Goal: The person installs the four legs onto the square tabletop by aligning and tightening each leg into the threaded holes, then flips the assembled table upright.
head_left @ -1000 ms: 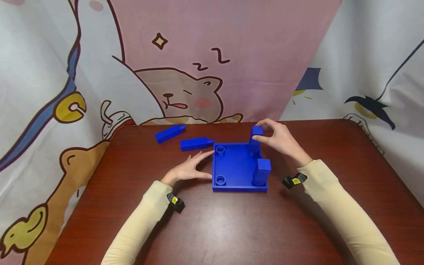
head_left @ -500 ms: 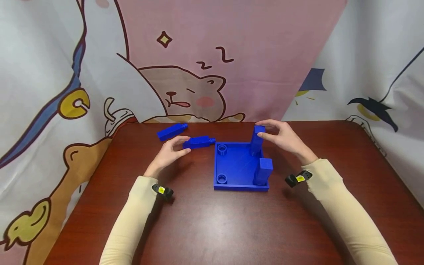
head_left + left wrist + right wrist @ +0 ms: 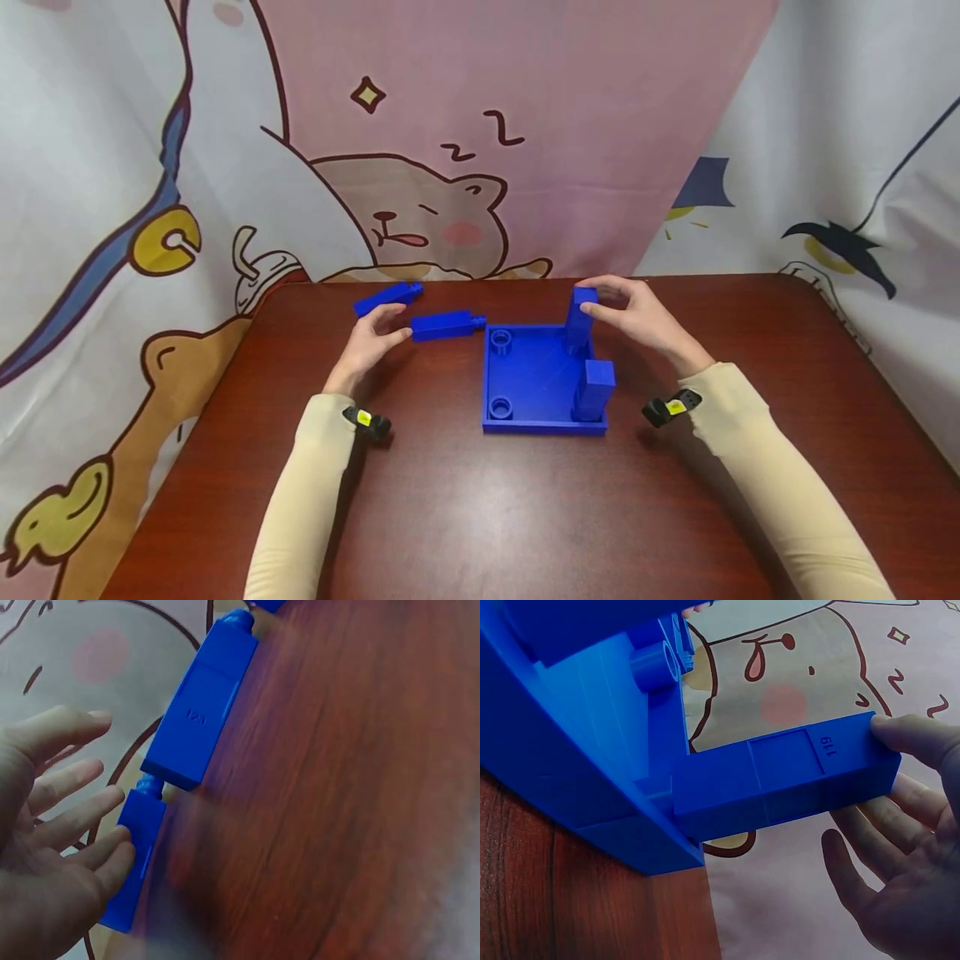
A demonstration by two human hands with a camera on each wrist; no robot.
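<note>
A shallow blue square base (image 3: pixel 536 375) with a raised rim lies on the table, round sockets showing at its two left corners. Upright blue square legs stand at its right corners: a near leg (image 3: pixel 595 390) and a far leg (image 3: pixel 581 321). My right hand (image 3: pixel 637 317) pinches the far leg's top between thumb and fingers; "119" is marked on that leg (image 3: pixel 787 772) in the right wrist view. My left hand (image 3: pixel 366 343), fingers spread and loosely bent, is beside two lying legs with threaded ends: a closer leg (image 3: pixel 442 326) and a farther leg (image 3: pixel 390 297).
The brown wooden table (image 3: pixel 480 517) extends in front of the base and to both sides. A printed cartoon curtain (image 3: pixel 570 133) hangs right behind the table's back edge. Each wrist carries a small black camera, such as the left camera (image 3: pixel 371 424).
My left hand has left the base's left edge and moved left to the lying legs, drawing slightly back from the closer one. The right hand keeps its grip on the far leg.
</note>
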